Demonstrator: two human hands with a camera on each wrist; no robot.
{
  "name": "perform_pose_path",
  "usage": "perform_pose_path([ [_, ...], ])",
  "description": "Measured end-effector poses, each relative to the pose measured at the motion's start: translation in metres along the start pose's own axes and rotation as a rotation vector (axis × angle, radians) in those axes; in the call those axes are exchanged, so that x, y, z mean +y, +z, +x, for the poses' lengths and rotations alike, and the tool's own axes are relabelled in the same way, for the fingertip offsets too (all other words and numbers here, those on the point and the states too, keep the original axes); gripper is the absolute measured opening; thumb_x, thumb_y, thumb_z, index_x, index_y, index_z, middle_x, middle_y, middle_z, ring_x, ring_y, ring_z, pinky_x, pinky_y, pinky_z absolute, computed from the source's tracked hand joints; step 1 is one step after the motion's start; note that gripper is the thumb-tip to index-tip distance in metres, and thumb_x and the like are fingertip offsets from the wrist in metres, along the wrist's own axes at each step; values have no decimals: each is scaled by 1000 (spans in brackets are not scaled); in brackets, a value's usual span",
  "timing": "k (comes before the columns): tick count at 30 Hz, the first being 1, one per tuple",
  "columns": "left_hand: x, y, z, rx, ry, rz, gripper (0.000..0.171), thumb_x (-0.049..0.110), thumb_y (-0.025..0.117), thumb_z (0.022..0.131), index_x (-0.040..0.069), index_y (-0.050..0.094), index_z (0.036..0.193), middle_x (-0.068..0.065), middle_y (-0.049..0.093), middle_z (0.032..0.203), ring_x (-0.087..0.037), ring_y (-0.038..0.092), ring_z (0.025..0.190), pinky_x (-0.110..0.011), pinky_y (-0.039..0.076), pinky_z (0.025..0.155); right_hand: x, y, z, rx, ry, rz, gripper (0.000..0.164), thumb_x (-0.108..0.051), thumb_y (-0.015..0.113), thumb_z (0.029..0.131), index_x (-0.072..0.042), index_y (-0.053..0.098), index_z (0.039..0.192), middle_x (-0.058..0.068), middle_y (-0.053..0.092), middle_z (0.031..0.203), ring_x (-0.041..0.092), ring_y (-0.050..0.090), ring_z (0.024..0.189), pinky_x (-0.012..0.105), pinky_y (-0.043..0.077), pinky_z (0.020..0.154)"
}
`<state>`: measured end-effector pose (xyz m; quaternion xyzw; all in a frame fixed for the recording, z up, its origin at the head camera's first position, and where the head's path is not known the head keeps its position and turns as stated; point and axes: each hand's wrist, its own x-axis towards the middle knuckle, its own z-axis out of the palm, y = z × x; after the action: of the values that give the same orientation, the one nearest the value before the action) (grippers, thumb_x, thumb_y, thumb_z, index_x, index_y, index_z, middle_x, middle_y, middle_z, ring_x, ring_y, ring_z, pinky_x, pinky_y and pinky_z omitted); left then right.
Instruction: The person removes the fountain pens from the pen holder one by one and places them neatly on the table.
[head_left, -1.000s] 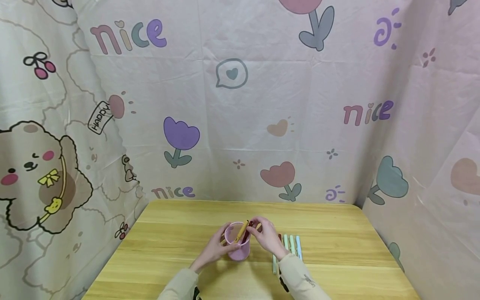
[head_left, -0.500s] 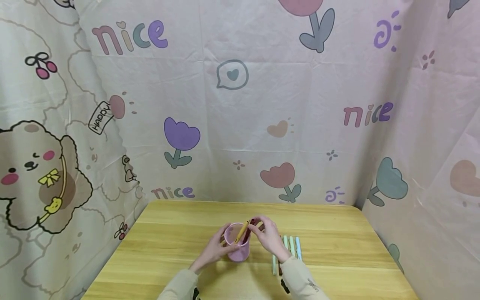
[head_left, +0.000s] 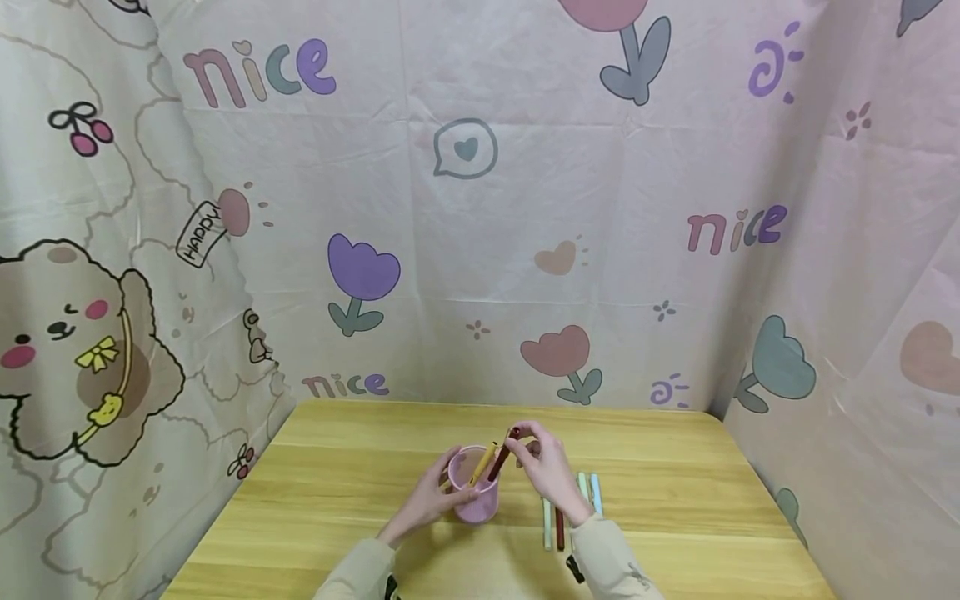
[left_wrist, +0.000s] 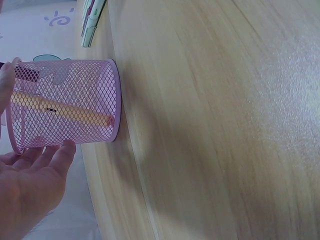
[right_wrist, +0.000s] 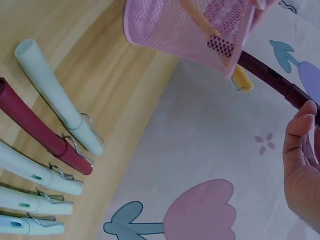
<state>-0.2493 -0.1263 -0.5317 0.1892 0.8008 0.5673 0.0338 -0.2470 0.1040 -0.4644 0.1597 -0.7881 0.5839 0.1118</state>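
Note:
A pink mesh pen holder [head_left: 480, 507] stands on the table, and my left hand [head_left: 431, 500] grips it with thumb and fingers on opposite sides near the rim. Inside leans a yellow pen [head_left: 483, 465], its full length seen through the mesh in the left wrist view. Above the rim, my right hand [head_left: 549, 468] pinches the upper end of a dark red pen [head_left: 502, 458]. That pen slants, its lower end still within the holder, as the right wrist view shows through the mesh [right_wrist: 175, 35].
To the right of the holder several pens lie side by side: a pale green pen [right_wrist: 55, 90], a red pen [right_wrist: 40, 125], further pale green ones and a light blue pen [head_left: 596, 492]. My right forearm partly covers them. A printed curtain [head_left: 465, 250] hangs behind the table.
My right hand has risen and shifted right, drawing the dark red pen further up out of the holder. The left hand and holder have hardly moved.

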Motion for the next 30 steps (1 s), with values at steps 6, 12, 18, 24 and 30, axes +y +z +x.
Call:
perform_pose_path([
  [6,0,-1,0,-5,2,-3,91,14,79,87,-11,23,154,-38,33,154,-59,40,138,-63,41,114,-4,-4,-2,28,-48,51,20,-9,67,95,1,64,112,21,71,99,1,57,56,20,49,45],
  [12,0,-1,0,-6,-1,4,91,15,79,87,-11,23,154,-39,32,154,-59,39,138,-62,42,113,-7,-10,-4,22,-75,82,19,-11,63,98,1,61,114,23,72,96,1,60,59,26,57,51],
  [18,-1,0,1,-9,-3,0,93,14,79,86,-12,21,154,-39,30,155,-59,38,139,-60,42,114,-10,-19,-7,35,-97,108,19,-10,58,101,1,58,116,26,73,97,5,62,61,31,60,52],
  [24,-1,0,1,-7,-5,0,93,16,79,86,-12,21,154,-40,29,155,-60,37,139,-60,41,114,-10,-29,-7,66,-143,99,19,-9,51,105,1,55,120,26,73,99,14,64,61,33,59,51],
  [30,0,0,1,-6,-3,9,93,16,80,86,-12,21,153,-40,30,155,-60,37,139,-61,41,114,-7,-40,-9,108,-143,100,19,-11,42,108,0,51,122,28,72,95,17,62,56,29,56,45],
])
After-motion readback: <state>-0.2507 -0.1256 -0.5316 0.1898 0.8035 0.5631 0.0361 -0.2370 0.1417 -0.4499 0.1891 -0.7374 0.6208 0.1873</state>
